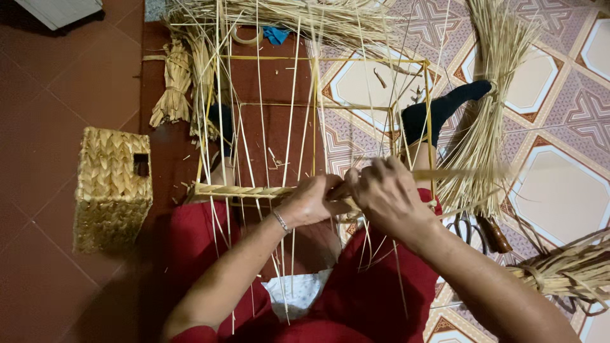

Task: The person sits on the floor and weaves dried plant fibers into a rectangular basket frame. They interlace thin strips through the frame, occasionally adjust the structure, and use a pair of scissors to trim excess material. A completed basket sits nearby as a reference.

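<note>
Leftmost, a finished woven basket (112, 189) of pale straw sits on the dark red floor (44, 114), boxy, with a small square opening in its side. Just beyond it, short tied straw bundles (176, 82) lie near the top, and a roll of tape (246, 35) rests beside a scrap of blue cloth (276, 33). Loose upright strands rise all across the middle and partly screen the view of the legs and the floor behind them.

Centrally, the wire frame (318, 58), thin and yellowish, stands as an open box over the person's lap and red clothing (375, 286). Along its near bottom edge runs a braided straw band (244, 190), tight and flat, reaching from the frame's left corner to the hands.

Both hands meet at the end of that band. The left hand (310, 200), with a bracelet at the wrist, is closed around the braid and pinches strands between thumb and fingers. The right hand (387, 194) touches it, fingers curled shut on the straw strands it is working, one of which runs off to the right.

Further right, a black-socked foot (438, 109) rests on patterned tiles (559, 184), a large sheaf of straw (489, 121) fans down beside it, scissors (467, 227) lie just below, and another bundle (565, 270) lies at the edge.
</note>
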